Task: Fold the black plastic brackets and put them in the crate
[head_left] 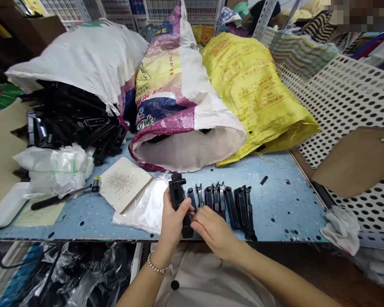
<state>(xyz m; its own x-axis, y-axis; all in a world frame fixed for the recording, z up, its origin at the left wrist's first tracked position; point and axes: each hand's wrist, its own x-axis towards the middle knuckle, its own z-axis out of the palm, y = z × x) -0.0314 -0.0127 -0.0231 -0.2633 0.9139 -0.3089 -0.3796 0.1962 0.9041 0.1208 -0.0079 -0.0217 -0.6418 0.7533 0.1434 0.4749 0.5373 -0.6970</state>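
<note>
My left hand (173, 221) is wrapped around a long black plastic part (178, 196) held upright over the near edge of the blue table (275, 209). My right hand (213, 230) pinches at the same part near its lower half, fingers closed. Just right of the hands lies a row of several similar black plastic parts (230, 204) side by side on the table. A clear plastic bag (144, 209) lies flat to the left of my left hand.
A white sack (83, 59) spilling black parts (70, 119) lies at the back left, a multicoloured woven sack (179, 106) with an open mouth in the middle, a yellow sack (256, 89) on the right. A small hammer (64, 195), a card with tiny pieces (124, 183), perforated white panel (348, 106).
</note>
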